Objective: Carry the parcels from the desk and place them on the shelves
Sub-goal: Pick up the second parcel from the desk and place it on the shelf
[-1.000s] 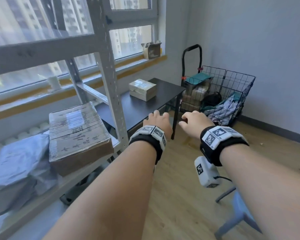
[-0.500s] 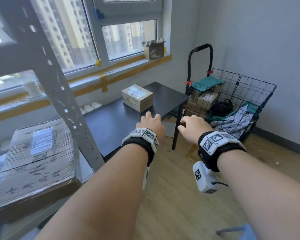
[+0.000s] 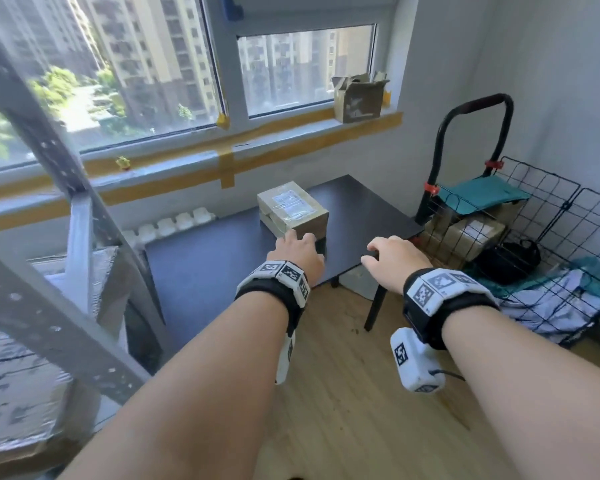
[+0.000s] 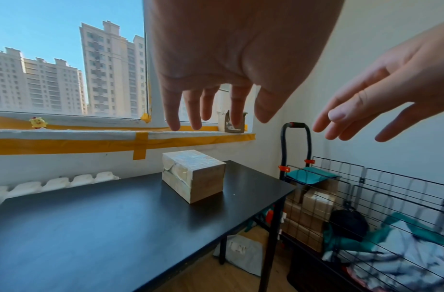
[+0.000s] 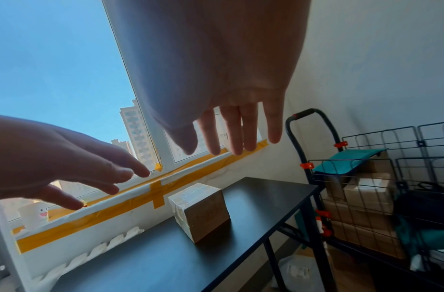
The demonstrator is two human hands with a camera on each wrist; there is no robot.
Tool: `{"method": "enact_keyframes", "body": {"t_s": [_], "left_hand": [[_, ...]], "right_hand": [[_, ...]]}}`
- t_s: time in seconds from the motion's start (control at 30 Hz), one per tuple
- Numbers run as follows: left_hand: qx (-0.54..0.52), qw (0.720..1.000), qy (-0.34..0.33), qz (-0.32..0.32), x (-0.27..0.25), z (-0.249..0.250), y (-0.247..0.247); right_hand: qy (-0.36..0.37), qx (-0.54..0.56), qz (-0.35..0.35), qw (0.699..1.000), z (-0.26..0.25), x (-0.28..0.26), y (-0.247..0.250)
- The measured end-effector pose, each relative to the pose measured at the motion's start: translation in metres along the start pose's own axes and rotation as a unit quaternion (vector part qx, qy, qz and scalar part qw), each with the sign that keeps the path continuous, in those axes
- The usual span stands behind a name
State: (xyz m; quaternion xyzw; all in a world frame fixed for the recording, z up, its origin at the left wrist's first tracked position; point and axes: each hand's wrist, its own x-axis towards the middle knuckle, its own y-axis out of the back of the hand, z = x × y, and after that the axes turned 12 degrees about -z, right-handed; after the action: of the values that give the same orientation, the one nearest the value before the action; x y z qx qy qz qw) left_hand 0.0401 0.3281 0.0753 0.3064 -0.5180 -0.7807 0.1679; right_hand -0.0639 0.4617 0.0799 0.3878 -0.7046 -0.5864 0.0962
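A taped cardboard parcel stands on the black desk below the window. My left hand reaches out above the desk, fingers straight, short of the parcel and holding nothing. My right hand hovers beside it over the desk's front right edge, fingers extended and empty. A large taped box lies on the grey metal shelf at the left.
A wire trolley with boxes, a teal bag and clothing stands right of the desk. An open carton sits on the windowsill. A grey mail bag lies on the wood floor under the desk.
The view has swung right, away from the shelf and toward the desk. Both hands have moved forward and now hang close to the parcel.
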Motion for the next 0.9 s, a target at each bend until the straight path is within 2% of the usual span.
{"method": "enact_keyframes", "body": {"t_s": [0.17,0.43,0.7,0.9], "left_hand": [[-0.010,0.999,0.040,-0.001,0.078,-0.015,0.019],[-0.036,0.997,0.065,0.002,0.196,-0.040,0.064],[-0.083,0.988,0.131,-0.025,0.258,-0.064,0.067],[-0.187,0.957,0.218,-0.030,0.293,-0.076,0.051]], "right_hand": [[0.021,-0.011,-0.016,1.000,-0.007,0.090,0.017],[0.037,-0.027,-0.041,0.998,-0.028,0.220,0.046],[0.064,-0.033,-0.085,0.994,-0.043,0.306,0.047],[0.097,-0.030,-0.145,0.984,-0.052,0.364,0.029]]}}
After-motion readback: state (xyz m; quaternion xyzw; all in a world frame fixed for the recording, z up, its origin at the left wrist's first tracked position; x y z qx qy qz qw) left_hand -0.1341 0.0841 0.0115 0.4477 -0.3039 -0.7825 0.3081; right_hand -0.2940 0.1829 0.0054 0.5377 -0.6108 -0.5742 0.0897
